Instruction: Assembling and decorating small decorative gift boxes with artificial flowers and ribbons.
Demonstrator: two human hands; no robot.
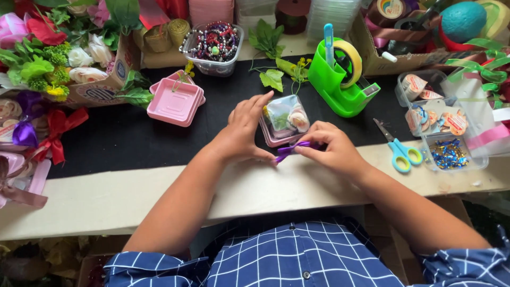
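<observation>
At far left we see artificial flowers [50,53] in a cardboard tray, then one stack of pink square lids [174,102] on the black cloth [106,141]. Our left hand [245,130] steadies the small pink gift box [284,123] at centre, fingers spread along its side and top, clamping nothing. Our right hand [330,148] pinches a purple ribbon bow [291,149] against the box's near edge. We judge the bow is being fixed on; pressing it flat needs the box held steady. Further right: one green tape dispenser [340,79], one pair of blue-handled scissors [397,149].
</observation>
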